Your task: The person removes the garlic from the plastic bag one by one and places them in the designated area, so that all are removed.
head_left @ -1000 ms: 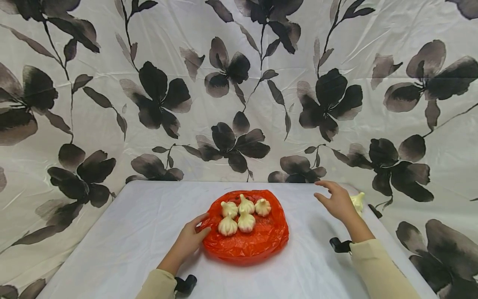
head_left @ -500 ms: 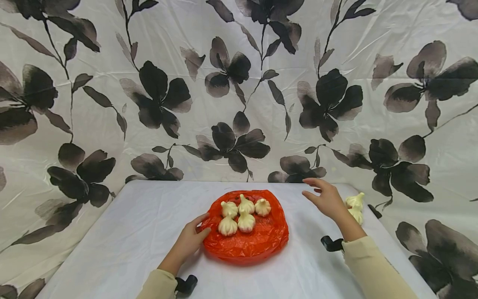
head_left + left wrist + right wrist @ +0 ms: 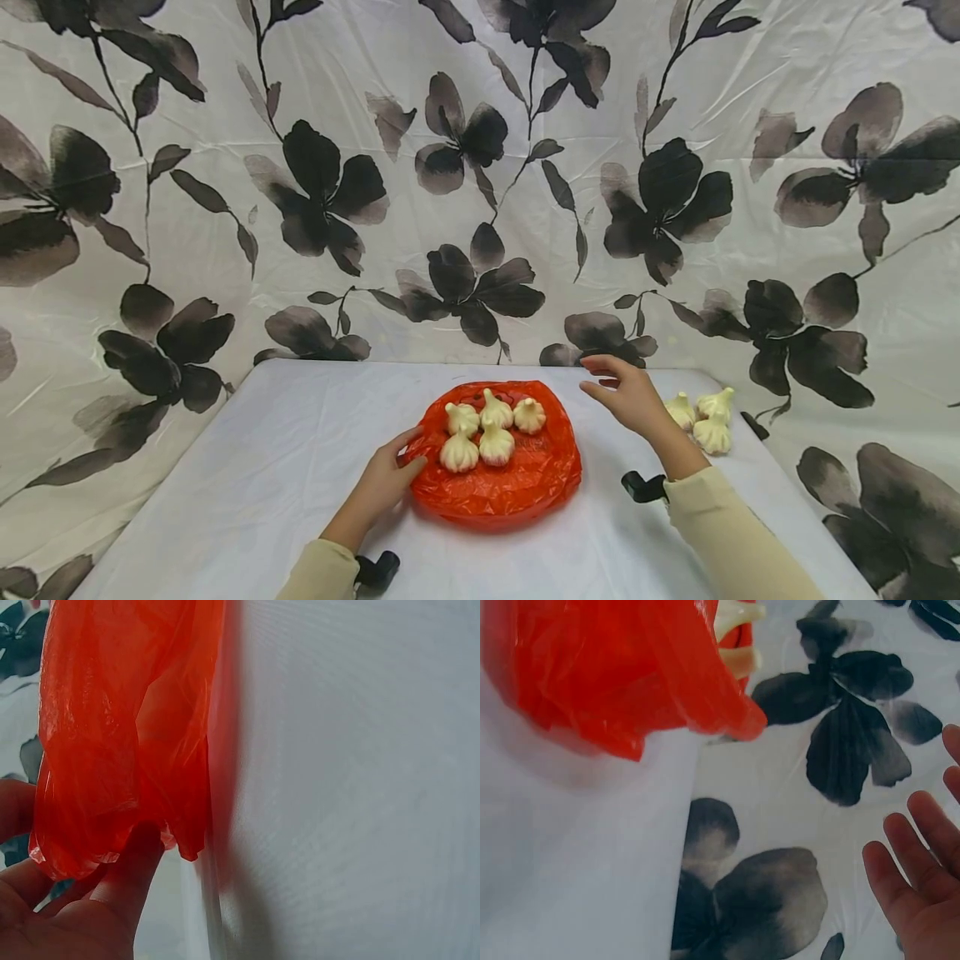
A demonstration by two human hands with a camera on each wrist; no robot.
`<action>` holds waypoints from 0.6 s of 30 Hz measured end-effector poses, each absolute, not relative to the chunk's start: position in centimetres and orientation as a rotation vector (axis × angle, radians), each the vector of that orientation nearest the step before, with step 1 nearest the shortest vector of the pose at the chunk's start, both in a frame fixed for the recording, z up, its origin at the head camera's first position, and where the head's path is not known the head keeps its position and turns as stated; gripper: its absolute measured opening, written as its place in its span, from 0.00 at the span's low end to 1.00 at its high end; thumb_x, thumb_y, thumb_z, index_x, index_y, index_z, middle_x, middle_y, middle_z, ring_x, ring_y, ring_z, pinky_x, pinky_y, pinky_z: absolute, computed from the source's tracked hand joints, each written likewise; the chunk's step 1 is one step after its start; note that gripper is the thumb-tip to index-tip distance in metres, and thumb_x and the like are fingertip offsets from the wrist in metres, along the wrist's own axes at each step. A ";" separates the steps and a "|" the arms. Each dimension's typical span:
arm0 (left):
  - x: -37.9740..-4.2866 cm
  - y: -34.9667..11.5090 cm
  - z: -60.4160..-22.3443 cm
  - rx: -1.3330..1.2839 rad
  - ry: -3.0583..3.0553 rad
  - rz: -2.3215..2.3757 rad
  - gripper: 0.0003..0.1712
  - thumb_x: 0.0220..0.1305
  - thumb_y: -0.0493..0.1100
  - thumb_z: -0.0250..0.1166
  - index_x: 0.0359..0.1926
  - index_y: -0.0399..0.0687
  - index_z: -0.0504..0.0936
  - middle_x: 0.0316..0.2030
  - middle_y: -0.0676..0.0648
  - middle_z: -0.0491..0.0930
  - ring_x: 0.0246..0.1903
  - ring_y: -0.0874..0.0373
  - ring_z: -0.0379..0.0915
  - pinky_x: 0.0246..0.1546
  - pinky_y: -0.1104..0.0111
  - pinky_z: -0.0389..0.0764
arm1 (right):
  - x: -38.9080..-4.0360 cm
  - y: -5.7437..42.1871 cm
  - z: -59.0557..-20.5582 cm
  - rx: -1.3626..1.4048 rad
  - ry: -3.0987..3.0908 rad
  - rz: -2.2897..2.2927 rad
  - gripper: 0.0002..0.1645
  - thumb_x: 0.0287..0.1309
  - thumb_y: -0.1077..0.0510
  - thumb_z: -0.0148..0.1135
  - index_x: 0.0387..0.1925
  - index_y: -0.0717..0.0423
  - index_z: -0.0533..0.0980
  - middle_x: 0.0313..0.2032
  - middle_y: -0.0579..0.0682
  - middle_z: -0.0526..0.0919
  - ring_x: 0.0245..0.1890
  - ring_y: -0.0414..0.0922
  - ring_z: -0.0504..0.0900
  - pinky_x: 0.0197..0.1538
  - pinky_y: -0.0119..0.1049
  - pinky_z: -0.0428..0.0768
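Observation:
A red plastic bag (image 3: 525, 483) lies on the white table, with several garlic bulbs (image 3: 459, 453) grouped on it in the head view. My left hand (image 3: 384, 477) holds the bag's left edge; in the left wrist view the thumb (image 3: 135, 862) presses its side while the other fingers are at the far side. To the right of the bag, my right hand (image 3: 628, 402) hovers above the table with fingers apart and nothing in it. Its spread fingers (image 3: 922, 877) show in the right wrist view, clear of the bag.
Behind the right forearm, 3 more garlic bulbs (image 3: 712, 433) sit near the table's right edge. A floral sheet (image 3: 480, 208) hangs behind the white table (image 3: 247, 467). Black wrist devices (image 3: 642, 486) stick out from both wrists.
My right hand has moved left toward the bag, uncovering more of the garlic bulbs at the right edge. The left hand and the bag look the same.

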State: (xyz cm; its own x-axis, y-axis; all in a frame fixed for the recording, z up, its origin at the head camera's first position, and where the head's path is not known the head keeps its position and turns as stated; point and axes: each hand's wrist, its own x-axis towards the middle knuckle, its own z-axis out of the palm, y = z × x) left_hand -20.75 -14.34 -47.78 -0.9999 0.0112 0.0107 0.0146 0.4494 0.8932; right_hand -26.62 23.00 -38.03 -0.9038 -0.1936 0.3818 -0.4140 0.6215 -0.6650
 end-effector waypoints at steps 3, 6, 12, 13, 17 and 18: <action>-20.7 -14.2 -47.8 -0.008 -2.679 -1.651 0.31 0.65 0.41 0.60 0.70 0.52 0.67 0.67 0.38 0.68 0.60 0.43 0.72 0.54 0.55 0.80 | -26.7 22.4 -38.1 0.502 -2.581 1.168 0.25 0.58 0.55 0.67 0.56 0.55 0.76 0.55 0.55 0.81 0.55 0.53 0.79 0.57 0.49 0.80; -20.7 -14.2 -47.8 -0.019 -2.676 -1.651 0.31 0.66 0.41 0.60 0.70 0.52 0.67 0.67 0.38 0.68 0.60 0.43 0.72 0.54 0.55 0.80 | -26.6 21.9 -38.0 0.510 -2.578 1.197 0.24 0.57 0.55 0.68 0.56 0.55 0.76 0.54 0.55 0.81 0.56 0.53 0.79 0.57 0.49 0.80; -20.5 -14.2 -47.7 -0.040 -2.658 -1.657 0.31 0.65 0.40 0.60 0.69 0.51 0.67 0.66 0.37 0.68 0.60 0.43 0.73 0.54 0.55 0.80 | -26.7 21.0 -38.5 0.536 -2.585 1.199 0.24 0.57 0.55 0.67 0.56 0.55 0.76 0.53 0.54 0.82 0.55 0.52 0.80 0.57 0.48 0.80; -20.5 -14.2 -47.7 -0.040 -2.657 -1.658 0.31 0.65 0.40 0.60 0.69 0.51 0.67 0.66 0.37 0.68 0.60 0.43 0.73 0.54 0.55 0.80 | -26.8 20.9 -38.6 0.542 -2.589 1.199 0.24 0.58 0.55 0.67 0.56 0.54 0.76 0.54 0.54 0.82 0.55 0.52 0.80 0.57 0.48 0.80; -20.5 -14.2 -47.7 -0.040 -2.665 -1.648 0.31 0.65 0.40 0.60 0.69 0.51 0.67 0.66 0.37 0.69 0.59 0.43 0.73 0.53 0.55 0.81 | -26.8 20.0 -38.8 0.549 -2.603 1.215 0.23 0.57 0.56 0.67 0.55 0.53 0.76 0.54 0.54 0.82 0.55 0.52 0.80 0.58 0.50 0.79; -20.5 -14.2 -47.7 -0.039 -2.666 -1.646 0.31 0.65 0.40 0.60 0.69 0.51 0.67 0.66 0.37 0.69 0.59 0.42 0.73 0.54 0.55 0.81 | -26.9 19.8 -38.8 0.554 -2.607 1.218 0.23 0.57 0.56 0.67 0.55 0.53 0.76 0.54 0.54 0.82 0.55 0.52 0.80 0.58 0.50 0.79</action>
State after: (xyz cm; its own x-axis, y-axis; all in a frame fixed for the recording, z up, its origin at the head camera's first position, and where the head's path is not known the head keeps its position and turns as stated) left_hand -20.48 -14.17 -47.68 -0.9997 0.0165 0.0202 0.0254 0.4478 0.8938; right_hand -26.86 19.82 -38.84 -0.9070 -0.2458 0.3419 -0.4200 0.5875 -0.6917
